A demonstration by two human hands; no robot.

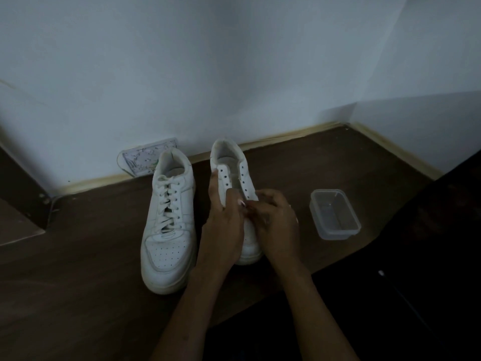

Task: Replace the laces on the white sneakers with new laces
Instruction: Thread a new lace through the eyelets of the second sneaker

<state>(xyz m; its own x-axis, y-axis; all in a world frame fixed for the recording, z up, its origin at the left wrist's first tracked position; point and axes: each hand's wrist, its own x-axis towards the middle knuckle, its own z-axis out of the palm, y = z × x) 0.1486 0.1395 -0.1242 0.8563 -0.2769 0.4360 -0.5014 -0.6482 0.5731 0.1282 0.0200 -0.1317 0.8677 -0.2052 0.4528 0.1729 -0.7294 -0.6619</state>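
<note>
Two white sneakers stand on a dark wooden floor, toes toward me. The left sneaker [168, 225] is fully laced with white laces. The right sneaker [234, 175] shows bare eyelets with no lace in its upper rows. My left hand [221, 225] grips the right sneaker along its left side, thumb near the lower eyelets. My right hand [276, 222] sits over the shoe's lower eyelet area with fingers curled and pinching something small and white, likely a lace end; the hands hide it.
A clear plastic container [334, 214], open and seemingly empty, sits on the floor to the right of the shoes. A small patterned card or tile [140, 160] leans against the white wall behind the left sneaker. A dark shape fills the right foreground.
</note>
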